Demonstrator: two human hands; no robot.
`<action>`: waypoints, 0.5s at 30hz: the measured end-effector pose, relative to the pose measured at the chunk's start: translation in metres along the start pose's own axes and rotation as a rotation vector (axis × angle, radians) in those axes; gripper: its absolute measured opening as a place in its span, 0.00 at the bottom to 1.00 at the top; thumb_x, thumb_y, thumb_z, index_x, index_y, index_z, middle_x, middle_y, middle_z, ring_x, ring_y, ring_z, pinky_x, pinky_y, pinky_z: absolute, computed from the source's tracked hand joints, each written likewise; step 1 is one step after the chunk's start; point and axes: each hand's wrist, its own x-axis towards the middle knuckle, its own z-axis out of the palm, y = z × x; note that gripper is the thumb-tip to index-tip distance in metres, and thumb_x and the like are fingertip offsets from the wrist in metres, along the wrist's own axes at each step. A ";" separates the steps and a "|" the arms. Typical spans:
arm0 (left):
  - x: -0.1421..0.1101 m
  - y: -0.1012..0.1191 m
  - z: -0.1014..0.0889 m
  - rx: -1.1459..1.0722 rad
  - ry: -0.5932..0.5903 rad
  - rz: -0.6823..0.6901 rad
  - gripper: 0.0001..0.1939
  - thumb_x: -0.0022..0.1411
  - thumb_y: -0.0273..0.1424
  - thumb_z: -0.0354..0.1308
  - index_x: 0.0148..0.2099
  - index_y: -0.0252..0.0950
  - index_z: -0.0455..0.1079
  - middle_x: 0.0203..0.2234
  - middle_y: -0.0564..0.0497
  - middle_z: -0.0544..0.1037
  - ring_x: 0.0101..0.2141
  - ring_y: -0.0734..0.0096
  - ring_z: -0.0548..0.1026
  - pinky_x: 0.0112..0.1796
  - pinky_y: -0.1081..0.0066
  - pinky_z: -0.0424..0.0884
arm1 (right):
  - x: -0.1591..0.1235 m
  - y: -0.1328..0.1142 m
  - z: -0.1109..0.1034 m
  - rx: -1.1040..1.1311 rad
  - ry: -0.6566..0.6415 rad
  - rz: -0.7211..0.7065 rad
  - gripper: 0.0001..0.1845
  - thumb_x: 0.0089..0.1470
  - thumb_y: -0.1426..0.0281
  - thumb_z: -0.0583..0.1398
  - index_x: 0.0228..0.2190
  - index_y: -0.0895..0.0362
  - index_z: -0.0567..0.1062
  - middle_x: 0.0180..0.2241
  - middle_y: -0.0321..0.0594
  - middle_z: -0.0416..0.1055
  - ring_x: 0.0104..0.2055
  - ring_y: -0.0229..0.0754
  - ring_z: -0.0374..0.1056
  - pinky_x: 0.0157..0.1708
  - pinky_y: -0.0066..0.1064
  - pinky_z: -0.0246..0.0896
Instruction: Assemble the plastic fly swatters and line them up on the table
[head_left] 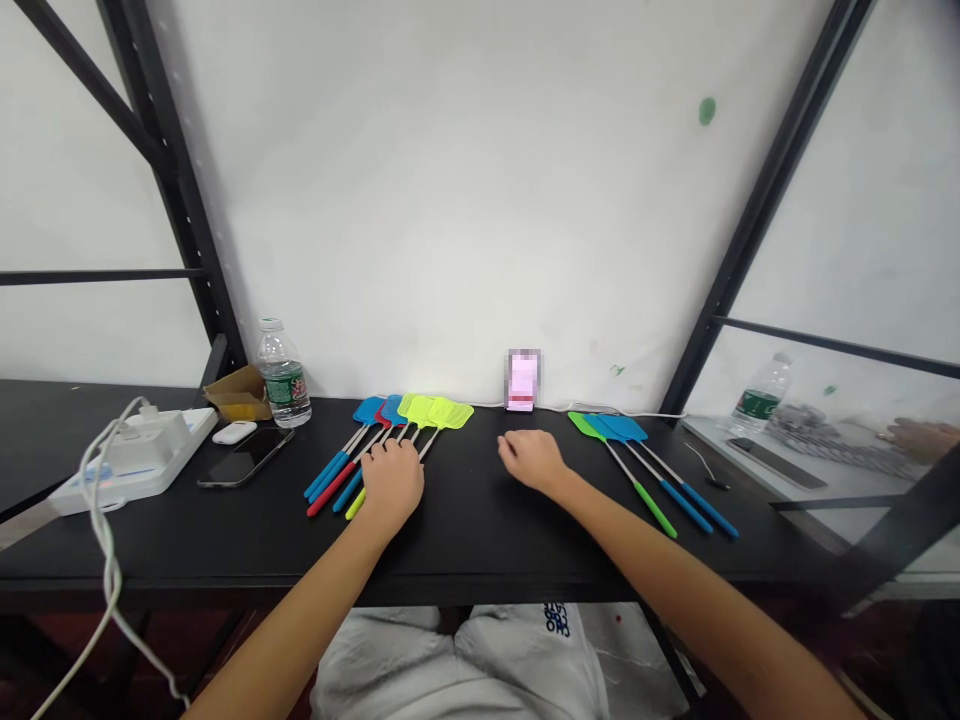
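Note:
A row of fly swatters lies on the left of the black table, with blue, red and yellow heads and handles. My left hand (395, 478) is closed over the right end of this row. The rod of the rightmost yellow fly swatter (451, 414) runs under its fingers, and that handle is hidden. In the middle of the table my right hand (531, 460) rests with its fingers curled in, and nothing shows in it. To its right lie a green fly swatter (651, 505) and two blue fly swatters (628, 429), heads toward the wall and partly overlapping.
A phone (523, 380) with a lit, blurred screen leans on the wall. At the left are a water bottle (283, 375), an open cardboard box (238, 394), a dark phone (247, 458), a white case (234, 432) and a power strip (135, 465). A short cable (716, 483) lies right.

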 end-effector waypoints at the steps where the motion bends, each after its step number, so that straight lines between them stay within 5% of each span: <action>1: -0.001 0.000 -0.001 0.007 -0.007 0.005 0.12 0.59 0.31 0.52 0.42 0.29 0.70 0.40 0.33 0.72 0.44 0.43 0.67 0.44 0.53 0.60 | 0.004 -0.013 0.007 0.024 -0.014 -0.002 0.21 0.63 0.62 0.48 0.26 0.56 0.75 0.30 0.44 0.76 0.30 0.41 0.68 0.27 0.30 0.46; 6: -0.004 0.003 -0.004 0.062 0.021 0.065 0.13 0.60 0.30 0.50 0.42 0.29 0.71 0.41 0.34 0.71 0.44 0.47 0.67 0.42 0.58 0.61 | 0.018 -0.039 0.029 0.080 -0.009 0.016 0.21 0.63 0.62 0.50 0.24 0.56 0.74 0.28 0.43 0.75 0.28 0.41 0.67 0.26 0.30 0.45; 15: -0.002 0.005 0.001 0.044 -0.075 0.116 0.15 0.60 0.23 0.45 0.39 0.25 0.73 0.35 0.32 0.74 0.41 0.47 0.71 0.39 0.59 0.64 | 0.017 -0.004 0.030 0.254 0.024 0.154 0.22 0.61 0.63 0.51 0.19 0.56 0.70 0.21 0.39 0.69 0.23 0.38 0.61 0.25 0.30 0.42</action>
